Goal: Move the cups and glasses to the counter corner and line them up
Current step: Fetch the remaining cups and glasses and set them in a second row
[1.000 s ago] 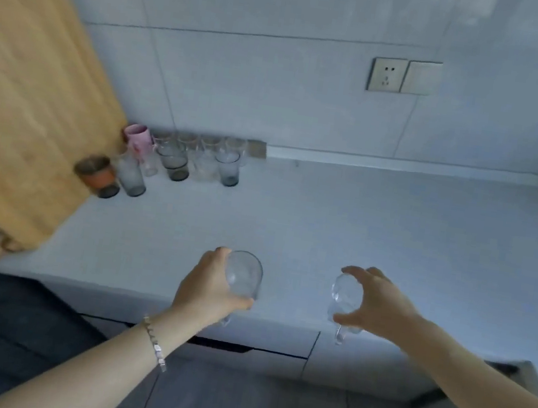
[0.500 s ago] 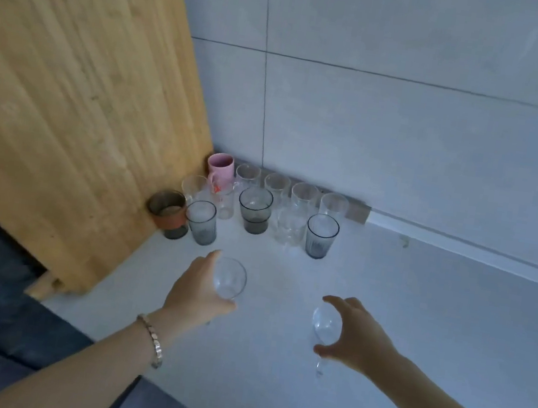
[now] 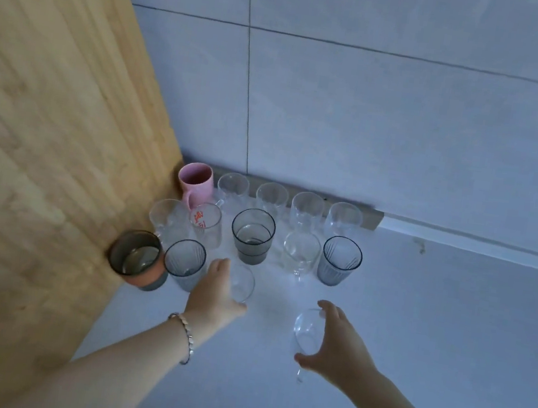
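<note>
My left hand (image 3: 213,294) grips a clear glass (image 3: 242,283) just right of a grey ribbed tumbler (image 3: 184,263). My right hand (image 3: 337,346) holds a clear stemmed glass (image 3: 306,333) from the side, its stem pointing down toward me. In the counter corner stand a pink mug (image 3: 195,183), several clear glasses along the wall (image 3: 307,207), a dark tumbler (image 3: 252,234), another grey ribbed tumbler (image 3: 340,260), a clear stemmed glass (image 3: 300,253) and a brown-banded cup (image 3: 135,257).
A tall wooden panel (image 3: 47,121) closes off the left side of the white counter (image 3: 433,330). Grey wall tiles (image 3: 377,115) rise behind the cups. A printed measuring glass (image 3: 206,224) stands near the mug.
Both hands have carried their glasses forward to the corner group. The view has closed in on the cups, and the left glass now sits beside the front tumbler.
</note>
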Demonstrator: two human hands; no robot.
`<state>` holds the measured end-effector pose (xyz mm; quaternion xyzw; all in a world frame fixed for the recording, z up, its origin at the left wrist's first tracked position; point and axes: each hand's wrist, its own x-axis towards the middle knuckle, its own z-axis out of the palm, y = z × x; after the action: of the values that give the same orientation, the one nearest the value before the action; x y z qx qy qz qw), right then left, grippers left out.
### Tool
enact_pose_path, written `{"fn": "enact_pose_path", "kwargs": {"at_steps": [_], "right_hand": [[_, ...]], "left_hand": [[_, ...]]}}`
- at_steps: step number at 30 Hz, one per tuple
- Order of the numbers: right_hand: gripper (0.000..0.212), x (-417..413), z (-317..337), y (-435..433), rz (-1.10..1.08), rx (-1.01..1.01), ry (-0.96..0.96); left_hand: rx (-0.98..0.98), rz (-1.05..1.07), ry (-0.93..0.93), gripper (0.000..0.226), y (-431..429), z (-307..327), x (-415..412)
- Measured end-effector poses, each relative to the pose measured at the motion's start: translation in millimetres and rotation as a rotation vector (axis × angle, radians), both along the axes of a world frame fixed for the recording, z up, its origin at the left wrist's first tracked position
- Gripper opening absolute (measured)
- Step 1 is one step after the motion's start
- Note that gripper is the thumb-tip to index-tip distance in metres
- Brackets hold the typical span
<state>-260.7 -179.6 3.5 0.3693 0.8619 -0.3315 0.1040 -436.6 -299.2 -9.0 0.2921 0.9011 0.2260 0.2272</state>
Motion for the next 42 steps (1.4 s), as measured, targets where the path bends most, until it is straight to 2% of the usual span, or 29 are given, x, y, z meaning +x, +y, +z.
{"fn": "enact_pose_path", "kwargs": {"at_steps": [4, 12, 18, 27, 32, 35, 37, 39, 42], "right_hand": [[0.088, -31, -8, -5, -0.101, 0.01, -0.028], [0.093, -81, -27, -22, -0.227, 0.001, -0.002], [0.094, -89, -36, -38, -0.349, 0.048, 0.005], [0.102, -86, -37, -33, -0.308, 0.01, -0.024], [0.109, -81, -36, -30, -0.345, -0.06, -0.02], [0.11, -72, -30, -29, -0.322, -0.089, -0.033], [0.101, -57, -26, -30, -0.279, -0.086, -0.053], [0.08, -30, -22, -28, -0.235, -0.084, -0.099], [0.056, 33, -16, -23, -0.209, -0.134, -0.184]], "left_hand": [[-0.001, -0.058, 0.005, 0.076, 1, -13, -16], [0.032, -0.106, 0.008, 0.086, -4, -26, -31], [0.096, -0.147, -0.006, 0.09, 1, -32, -36], [0.065, -0.288, 0.002, 0.093, 4, -37, -44], [-0.026, -0.384, 0.02, 0.093, -2, -30, -43], [-0.189, -0.42, 0.105, 0.09, -6, -17, -33], [-0.298, -0.456, 0.236, 0.085, -7, -4, -20], [-0.357, -0.534, 0.408, 0.073, -3, 14, 1], [-0.364, -0.679, 0.515, 0.041, 16, 40, 47]]}}
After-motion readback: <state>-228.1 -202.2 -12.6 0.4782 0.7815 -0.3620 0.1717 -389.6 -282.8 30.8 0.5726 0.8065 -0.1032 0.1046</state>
